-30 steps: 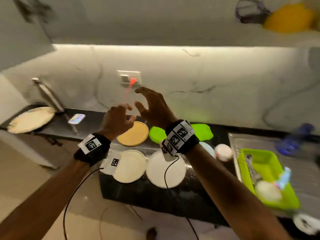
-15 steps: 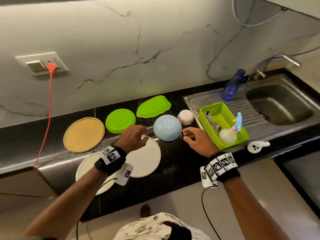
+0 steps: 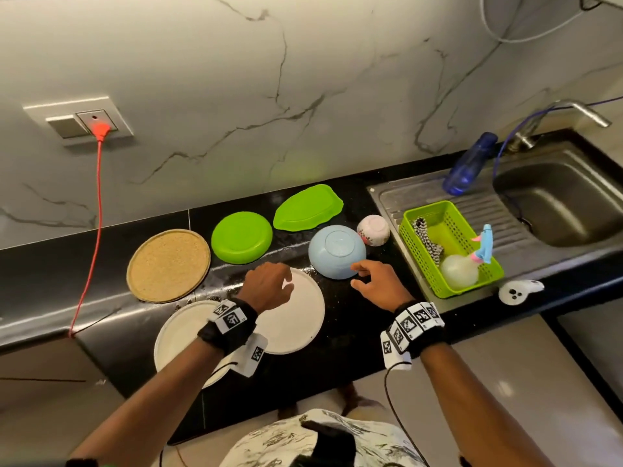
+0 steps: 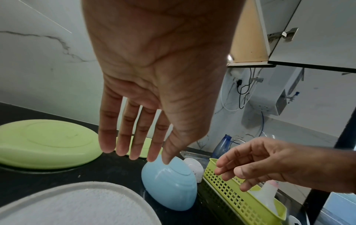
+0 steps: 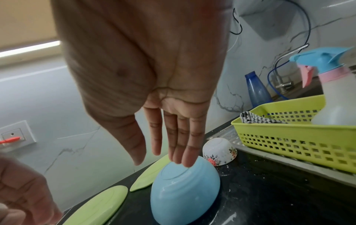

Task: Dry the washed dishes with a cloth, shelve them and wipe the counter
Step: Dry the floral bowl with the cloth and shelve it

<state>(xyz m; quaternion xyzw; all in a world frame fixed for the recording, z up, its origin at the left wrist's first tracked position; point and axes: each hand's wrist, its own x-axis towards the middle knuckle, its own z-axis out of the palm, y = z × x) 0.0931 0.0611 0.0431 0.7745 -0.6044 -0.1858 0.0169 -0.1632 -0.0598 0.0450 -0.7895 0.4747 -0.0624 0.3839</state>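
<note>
Washed dishes lie upside down on the black counter (image 3: pixel 340 335): a tan plate (image 3: pixel 168 264), a round green plate (image 3: pixel 241 236), a leaf-shaped green plate (image 3: pixel 307 207), a blue bowl (image 3: pixel 333 247), a small floral bowl (image 3: pixel 373 230) and two white plates (image 3: pixel 293 318) (image 3: pixel 178 335). A checkered cloth (image 3: pixel 426 237) lies in the green basket (image 3: pixel 421 210). My left hand (image 3: pixel 273 281) hovers over the nearer white plate, fingers straight, holding nothing. My right hand (image 3: pixel 357 274) is empty, its straight fingers (image 5: pixel 179 146) at the blue bowl (image 5: pixel 185 193); I cannot tell if they touch it.
A spray bottle (image 3: pixel 460 269) also stands in the basket on the draining board. A blue bottle (image 3: pixel 468 163) stands behind it, by the steel sink (image 3: pixel 556 203). A white controller (image 3: pixel 519 289) lies near the counter's edge. A red cable (image 3: pixel 91 230) hangs from the wall socket.
Both hands have come down from shelf height to the counter, and the head view has swung down with them. In the last half second the right hand has edged toward the blue bowl.
</note>
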